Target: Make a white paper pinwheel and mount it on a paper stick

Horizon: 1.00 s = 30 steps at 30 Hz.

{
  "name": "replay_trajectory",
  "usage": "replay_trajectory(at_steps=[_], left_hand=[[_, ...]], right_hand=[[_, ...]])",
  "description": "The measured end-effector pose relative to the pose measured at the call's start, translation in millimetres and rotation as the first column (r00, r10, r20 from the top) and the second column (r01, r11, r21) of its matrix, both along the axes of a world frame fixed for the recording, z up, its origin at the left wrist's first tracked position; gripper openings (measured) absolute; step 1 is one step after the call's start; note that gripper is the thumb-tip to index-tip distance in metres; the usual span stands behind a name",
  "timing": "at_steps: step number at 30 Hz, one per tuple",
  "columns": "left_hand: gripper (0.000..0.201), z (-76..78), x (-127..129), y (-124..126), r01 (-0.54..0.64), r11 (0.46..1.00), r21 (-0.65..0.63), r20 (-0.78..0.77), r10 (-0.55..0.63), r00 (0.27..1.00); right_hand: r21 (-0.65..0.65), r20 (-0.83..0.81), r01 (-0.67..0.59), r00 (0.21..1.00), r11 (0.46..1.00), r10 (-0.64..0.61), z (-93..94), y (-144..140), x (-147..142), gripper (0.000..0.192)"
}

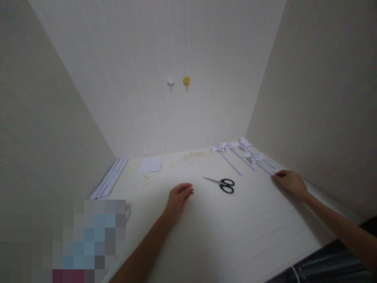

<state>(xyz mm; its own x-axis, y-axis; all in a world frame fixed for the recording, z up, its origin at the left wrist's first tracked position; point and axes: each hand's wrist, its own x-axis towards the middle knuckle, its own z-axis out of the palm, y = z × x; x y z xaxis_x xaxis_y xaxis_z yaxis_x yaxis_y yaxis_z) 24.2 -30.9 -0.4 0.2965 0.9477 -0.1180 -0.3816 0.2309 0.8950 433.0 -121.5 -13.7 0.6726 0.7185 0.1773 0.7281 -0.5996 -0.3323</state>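
Head camera looks down on a pale wood-grain table (224, 236) set in a corner of plain light walls. Nearest, the left hand (177, 197) rests near the middle of the table, fingers loosely curled and holding nothing. Just beyond it to the right lie black-handled scissors (223, 184), blades closed and pointing left, apart from both hands. Toward the right edge, the right hand (290, 182) lies flat and relaxed, its fingertips touching the near end of a white paper strip (266, 167); it grips nothing. That strip belongs to a cluster of white paper bows (235, 147) with long tails at the far right corner. Along the left edge lies a bundle of long white strips (110, 179). Near the far edge sits a small white paper sheet (150, 165), with tiny scraps (145, 180) beside it. On the far wall hang a white hook (170, 81) and a yellow hook (186, 81).
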Motion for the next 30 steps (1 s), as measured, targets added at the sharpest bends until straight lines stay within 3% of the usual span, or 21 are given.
replay_trajectory(at_steps=[15,30], left_hand=[[0.025,-0.5,0,0,-0.001,1.0,-0.001,0.009,0.001,1.0],[0.026,-3.4,-1,0,-0.003,1.0,0.016,-0.012,0.003,1.0]], right_hand=[[-0.021,-0.022,0.061,0.998,0.998,-0.062,1.1,0,2,0.031],[0.006,-0.01,0.102,0.995,0.995,-0.102,-9.1,-2,25,0.032]])
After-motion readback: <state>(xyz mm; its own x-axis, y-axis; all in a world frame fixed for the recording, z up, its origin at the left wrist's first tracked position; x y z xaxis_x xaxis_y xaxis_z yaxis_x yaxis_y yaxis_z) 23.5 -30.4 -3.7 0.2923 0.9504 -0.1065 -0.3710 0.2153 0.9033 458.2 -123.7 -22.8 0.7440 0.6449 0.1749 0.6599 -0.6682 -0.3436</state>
